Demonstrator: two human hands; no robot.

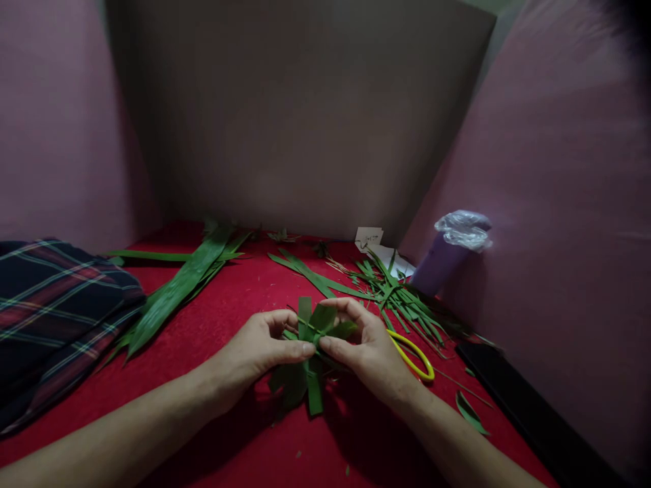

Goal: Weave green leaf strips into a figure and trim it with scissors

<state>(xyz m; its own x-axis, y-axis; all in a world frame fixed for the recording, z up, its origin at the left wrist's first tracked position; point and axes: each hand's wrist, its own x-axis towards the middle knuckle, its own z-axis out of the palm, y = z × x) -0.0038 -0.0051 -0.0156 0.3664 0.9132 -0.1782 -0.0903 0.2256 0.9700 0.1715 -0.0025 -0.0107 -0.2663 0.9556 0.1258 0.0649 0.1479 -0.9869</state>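
Between my two hands is a bundle of folded green leaf strips (314, 393), with strips sticking out above and below the fingers. My left hand (269, 342) pinches it from the left, thumb pressed near its middle. From the other side my right hand (363, 342) grips it, thumb and fingertips on the strips. The two thumb tips nearly meet at the centre. How the strips are joined is hidden behind the fingers. Just beyond my right wrist shows the yellow handle (417, 356) of what looks like scissors; the rest of it is covered.
Long green leaves (178, 291) lie at the left on the red cloth (228, 447), near a plaid fabric (61, 325). Cut leaf strips (407, 301) are heaped at the right, by white paper (369, 237), a plastic-topped purple object (440, 261) and a long black object (519, 400).
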